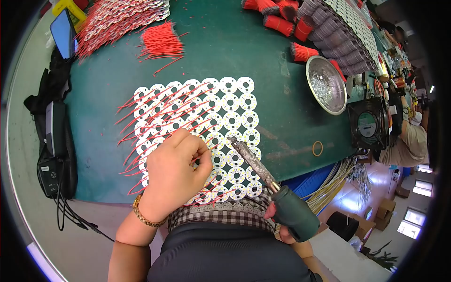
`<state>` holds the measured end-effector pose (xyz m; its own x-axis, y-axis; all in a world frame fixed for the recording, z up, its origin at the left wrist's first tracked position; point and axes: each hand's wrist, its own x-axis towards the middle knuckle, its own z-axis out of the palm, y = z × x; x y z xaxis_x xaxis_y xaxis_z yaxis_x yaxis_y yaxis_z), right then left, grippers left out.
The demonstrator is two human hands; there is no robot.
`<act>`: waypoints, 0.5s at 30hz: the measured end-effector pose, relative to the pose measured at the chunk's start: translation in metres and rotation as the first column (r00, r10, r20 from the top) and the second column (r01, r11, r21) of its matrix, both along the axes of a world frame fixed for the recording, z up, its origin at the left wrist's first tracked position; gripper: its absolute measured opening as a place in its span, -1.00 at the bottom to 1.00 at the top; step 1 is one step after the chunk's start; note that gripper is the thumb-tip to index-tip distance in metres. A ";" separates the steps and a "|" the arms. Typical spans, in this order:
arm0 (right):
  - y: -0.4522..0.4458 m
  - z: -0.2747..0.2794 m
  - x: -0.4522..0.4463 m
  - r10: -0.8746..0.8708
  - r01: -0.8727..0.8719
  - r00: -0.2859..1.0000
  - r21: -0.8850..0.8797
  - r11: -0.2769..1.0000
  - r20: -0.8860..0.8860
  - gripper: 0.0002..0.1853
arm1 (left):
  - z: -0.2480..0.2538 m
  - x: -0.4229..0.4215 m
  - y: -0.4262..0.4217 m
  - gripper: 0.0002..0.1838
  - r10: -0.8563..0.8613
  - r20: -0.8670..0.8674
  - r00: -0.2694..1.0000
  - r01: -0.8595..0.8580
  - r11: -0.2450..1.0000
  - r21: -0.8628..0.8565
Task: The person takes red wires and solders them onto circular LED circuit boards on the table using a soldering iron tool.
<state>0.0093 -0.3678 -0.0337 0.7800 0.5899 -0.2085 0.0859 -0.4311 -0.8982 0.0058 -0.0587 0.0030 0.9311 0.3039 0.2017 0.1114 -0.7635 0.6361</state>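
A square panel of round white LED boards, each with a hole in its middle, lies on the green table. Thin red wires run across its left and middle columns. My left hand is over the panel's lower left part, thumb and forefinger pinched together, with a bit of red wire showing at the fingers. In my right hand, mostly hidden behind the handle, is a soldering iron with a thick dark green grip. Its tip points up and left over the right-hand columns of boards, near my left fingertips.
A bundle of red wires and stacked wired boards lie at the back left. A metal bowl, a black fan and a rubber band are at right. More wire bundles sit behind. A person is at far right.
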 end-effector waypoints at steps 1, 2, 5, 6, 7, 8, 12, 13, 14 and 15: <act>-0.003 -0.005 -0.003 -0.015 0.015 1.000 -0.021 1.000 0.019 -0.27 | 0.000 0.000 0.000 -0.88 -0.006 0.000 1.000 0.006 1.000 -0.002; -0.005 -0.014 -0.005 0.006 -0.008 0.995 0.020 1.000 0.097 -0.27 | 0.000 0.000 0.000 -0.88 -0.006 0.000 1.000 0.006 1.000 -0.003; 0.002 -0.011 0.003 0.069 -0.092 0.966 0.082 0.992 0.251 -0.29 | 0.000 0.000 0.000 -0.88 -0.006 -0.004 1.000 0.006 1.000 0.009; 0.004 -0.009 0.006 0.091 -0.122 0.953 0.092 0.988 0.288 -0.30 | 0.000 0.000 0.000 -0.88 -0.007 0.000 1.000 0.007 1.000 0.005; 0.006 -0.007 0.009 0.112 -0.152 0.939 0.101 0.983 0.325 -0.31 | 0.000 0.000 0.000 -0.88 -0.009 0.004 1.000 0.009 1.000 0.001; 0.005 -0.006 0.011 0.154 -0.186 0.939 0.078 0.980 0.307 -0.32 | 0.001 0.000 0.000 -0.88 -0.007 0.003 1.000 0.007 1.000 0.002; 0.003 -0.006 0.008 0.167 -0.179 0.972 0.062 0.982 0.164 -0.34 | 0.000 0.000 0.000 -0.89 -0.013 -0.001 1.000 0.013 1.000 0.024; 0.002 -0.005 0.007 0.155 -0.163 0.981 0.061 0.985 0.121 -0.35 | -0.001 0.000 0.000 -0.89 -0.011 0.002 1.000 0.011 0.999 0.037; 0.005 -0.002 0.008 0.146 -0.154 0.983 0.070 0.986 0.109 -0.36 | -0.002 0.000 -0.001 -0.89 -0.014 0.002 1.000 0.014 0.999 0.035; 0.008 -0.002 0.009 0.142 -0.149 0.985 0.074 0.986 0.102 -0.36 | -0.002 0.000 -0.001 -0.87 -0.005 0.004 1.000 0.005 0.999 0.046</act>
